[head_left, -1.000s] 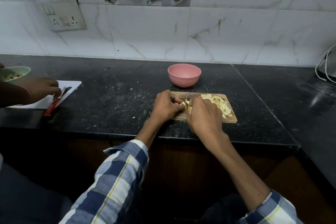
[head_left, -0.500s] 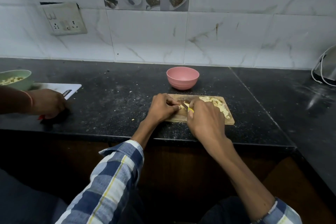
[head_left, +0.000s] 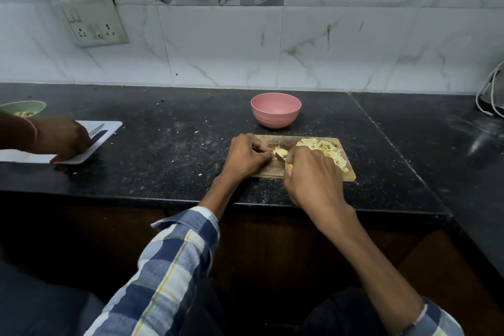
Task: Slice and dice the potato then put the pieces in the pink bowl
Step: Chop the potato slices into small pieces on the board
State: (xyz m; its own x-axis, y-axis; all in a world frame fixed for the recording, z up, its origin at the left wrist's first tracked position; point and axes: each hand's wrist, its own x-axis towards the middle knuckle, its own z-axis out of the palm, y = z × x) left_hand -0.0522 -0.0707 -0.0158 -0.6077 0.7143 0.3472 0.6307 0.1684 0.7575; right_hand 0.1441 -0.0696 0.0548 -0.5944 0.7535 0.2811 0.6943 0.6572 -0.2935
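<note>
where the potato piece (head_left: 278, 150) lies on the wooden cutting board (head_left: 313, 173), the left hand (head_left: 246, 157) pinches it with curled fingers and the right hand (head_left: 311, 172) grips a yellow-handled knife (head_left: 281, 159), blade on the piece. right of it a heap of diced potato (head_left: 324, 148) covers the board. the pink bowl (head_left: 276, 109) stands on the black tabletop (head_left: 169, 150) just behind the board.
</note>
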